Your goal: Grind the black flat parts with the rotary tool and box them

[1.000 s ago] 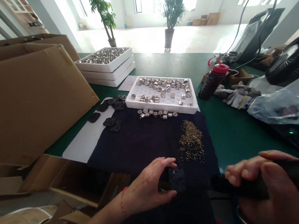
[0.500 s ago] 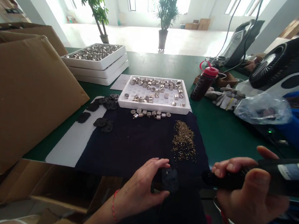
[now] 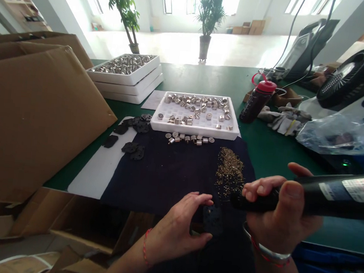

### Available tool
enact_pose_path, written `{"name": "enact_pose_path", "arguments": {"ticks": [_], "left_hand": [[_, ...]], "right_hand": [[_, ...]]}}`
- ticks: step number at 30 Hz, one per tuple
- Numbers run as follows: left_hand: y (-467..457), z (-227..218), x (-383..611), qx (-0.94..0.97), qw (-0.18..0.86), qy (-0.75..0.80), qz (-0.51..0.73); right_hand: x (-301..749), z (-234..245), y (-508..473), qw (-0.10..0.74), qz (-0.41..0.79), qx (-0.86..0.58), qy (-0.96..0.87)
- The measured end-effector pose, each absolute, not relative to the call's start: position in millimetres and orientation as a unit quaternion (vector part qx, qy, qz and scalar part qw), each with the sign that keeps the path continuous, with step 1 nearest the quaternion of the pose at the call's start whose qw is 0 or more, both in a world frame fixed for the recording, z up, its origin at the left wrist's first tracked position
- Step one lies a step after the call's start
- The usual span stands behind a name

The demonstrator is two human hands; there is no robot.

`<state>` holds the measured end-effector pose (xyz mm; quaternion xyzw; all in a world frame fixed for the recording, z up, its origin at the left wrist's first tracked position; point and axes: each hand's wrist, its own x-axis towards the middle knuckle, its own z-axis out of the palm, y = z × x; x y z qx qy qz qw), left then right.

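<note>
At the cloth's near edge my left hand (image 3: pixel 181 226) grips a small square black plate (image 3: pixel 212 220) between thumb and fingers. My right hand (image 3: pixel 284 223) is wrapped round a black electric screwdriver (image 3: pixel 315 192) with pale labels. Its front end points left, to the right of the plate and apart from it. The bit is too dark to make out. Just beyond the plate, a pile of tiny brass-coloured screws (image 3: pixel 230 169) lies on the dark cloth (image 3: pixel 172 174). Several short metal cylinders (image 3: pixel 188 139) sit farther back, and more black plates (image 3: pixel 134 150) lie at the left.
A white tray (image 3: pixel 195 130) of metal cylinders stands behind the cloth. Stacked white trays (image 3: pixel 131 91) and a large cardboard box (image 3: pixel 41 123) occupy the left. On the right are a red-lidded bottle (image 3: pixel 258 101), gloves (image 3: pixel 285 120), a plastic bag (image 3: pixel 337 133) and a fan (image 3: pixel 345 75).
My right hand has brought the screwdriver left, closer to the plate and the screws. The left hand keeps its grip on the plate. The camera view has shifted slightly.
</note>
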<state>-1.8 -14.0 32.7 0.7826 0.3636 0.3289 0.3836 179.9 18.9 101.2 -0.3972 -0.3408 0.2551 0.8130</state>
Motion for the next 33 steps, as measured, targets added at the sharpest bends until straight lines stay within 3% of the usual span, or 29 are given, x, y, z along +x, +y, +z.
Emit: {"name": "enact_pose_path", "arguments": {"ticks": [22, 33], "left_hand": [[-12, 30, -2, 0.78, 0.398, 0.365, 0.316], [-12, 30, -1, 0.779, 0.397, 0.364, 0.323]], "right_hand": [[176, 103, 17, 0.81, 0.233, -0.415, -0.344], [188, 99, 3, 0.795, 0.377, -0.383, -0.282]]}}
